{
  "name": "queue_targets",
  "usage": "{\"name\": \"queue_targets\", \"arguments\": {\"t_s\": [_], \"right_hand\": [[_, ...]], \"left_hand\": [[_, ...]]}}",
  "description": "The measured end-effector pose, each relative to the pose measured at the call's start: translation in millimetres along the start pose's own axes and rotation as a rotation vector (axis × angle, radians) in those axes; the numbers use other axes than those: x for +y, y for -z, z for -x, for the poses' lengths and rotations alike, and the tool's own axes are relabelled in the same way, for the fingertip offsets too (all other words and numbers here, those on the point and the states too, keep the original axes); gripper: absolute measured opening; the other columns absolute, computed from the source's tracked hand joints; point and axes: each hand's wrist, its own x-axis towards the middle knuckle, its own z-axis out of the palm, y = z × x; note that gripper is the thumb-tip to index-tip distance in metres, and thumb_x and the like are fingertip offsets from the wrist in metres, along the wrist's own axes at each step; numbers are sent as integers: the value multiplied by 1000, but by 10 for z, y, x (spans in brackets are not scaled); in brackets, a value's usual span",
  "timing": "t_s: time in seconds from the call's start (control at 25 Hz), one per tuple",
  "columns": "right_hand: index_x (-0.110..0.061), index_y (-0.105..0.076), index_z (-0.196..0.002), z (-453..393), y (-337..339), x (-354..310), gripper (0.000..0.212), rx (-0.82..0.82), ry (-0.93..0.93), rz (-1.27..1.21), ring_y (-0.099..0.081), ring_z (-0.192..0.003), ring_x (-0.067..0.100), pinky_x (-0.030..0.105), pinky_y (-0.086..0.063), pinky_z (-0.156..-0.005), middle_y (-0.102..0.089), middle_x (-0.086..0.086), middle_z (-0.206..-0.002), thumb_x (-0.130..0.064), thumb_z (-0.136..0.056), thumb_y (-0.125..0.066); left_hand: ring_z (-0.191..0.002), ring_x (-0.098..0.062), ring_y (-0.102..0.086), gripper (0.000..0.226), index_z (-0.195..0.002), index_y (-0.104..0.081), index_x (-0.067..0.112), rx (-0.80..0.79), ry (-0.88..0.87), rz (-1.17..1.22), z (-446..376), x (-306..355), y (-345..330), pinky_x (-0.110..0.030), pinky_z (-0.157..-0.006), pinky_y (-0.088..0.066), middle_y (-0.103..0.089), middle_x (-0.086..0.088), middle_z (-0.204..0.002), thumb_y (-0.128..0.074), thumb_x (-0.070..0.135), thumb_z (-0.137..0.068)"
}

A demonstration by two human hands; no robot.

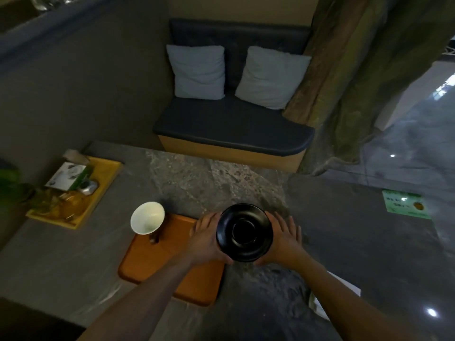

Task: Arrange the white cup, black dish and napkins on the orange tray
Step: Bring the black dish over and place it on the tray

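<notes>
The round black dish [244,233] is held up between both palms, above the right edge of the orange tray [157,264]. My left hand [205,238] presses its left side and my right hand [283,238] its right side. The white cup [147,217], wide-mouthed on a dark stem, stands upright at the tray's far left corner. White napkins [344,287] lie on the table to the right, mostly hidden under my right forearm.
A yellow tray [108,178] with a box, a metal pot and glassware sits at the far left of the grey stone table [209,183]. Beyond the table stands a dark bench with two pale cushions [199,72]. A green card [403,205] lies far right.
</notes>
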Motion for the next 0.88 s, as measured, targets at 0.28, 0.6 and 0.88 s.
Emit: {"name": "queue_targets", "arguments": {"t_s": [0.28, 0.6, 0.88], "right_hand": [[-40, 14, -147, 226, -397, -384, 149, -7, -27, -23, 22, -145, 33, 60, 10, -115, 8, -5, -162, -73, -32, -75], [-42, 9, -147, 312, -911, -724, 153, 16, -82, -72, 17, -147, 33, 60, 6, -116, 1, -7, -162, -87, -25, -71], [-46, 12, -145, 322, -1284, -885, 145, -10, -170, -97, 17, -146, 34, 59, 8, -115, 2, -6, -162, -84, -28, -66]], "left_hand": [[-148, -16, -12, 135, -149, -7, 41, 11, -31, 73, 406, -417, 3, -48, -119, -23, -14, 11, -157, -83, 68, -40], [-140, -4, -30, 125, -146, -19, 42, 39, -122, 122, 589, -925, -7, -42, -115, -35, -30, 18, -151, -83, 74, -43], [-132, 4, -34, 128, -140, -16, 53, -18, -104, 158, 606, -1282, -100, -29, -109, -39, -29, 28, -143, -85, 73, -34]]}}
